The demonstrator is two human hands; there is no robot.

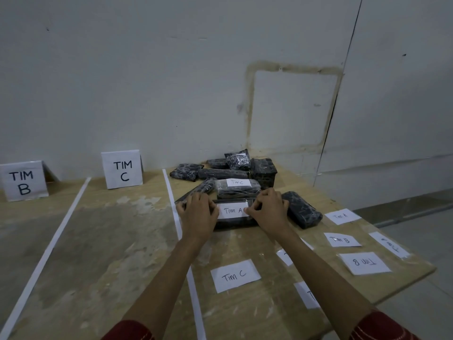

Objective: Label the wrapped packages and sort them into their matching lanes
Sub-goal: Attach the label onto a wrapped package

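wooden table (122, 229) fills the lower frame. its right edge runs diagonally from mid right to lower right, with floor beyond, and a wall closes the back. two white tape strips cross it: left strip (45, 253) and middle strip (195, 290). the wide lane of wood between them holds only the tim c sign (122, 170) at its far end. the tim b sign (23, 182) stands at far left, so two signs.

nine dark wrapped packages, all right of the middle strip. the front package (235, 225) lies at frame centre, just beside the strip. one package (301, 209) lies to its right, near the table edge. one carrying a tim c slip (237, 192) lies behind it, the rest piled against the wall.

left hand (198, 214) grips the front package's left end, fingers curled over it. right hand (268, 212) pinches the right edge of the tim a label (231, 211) on top.

seven loose slips lie lower right, two partly under the right forearm. the nearest reads tim c (235, 276).
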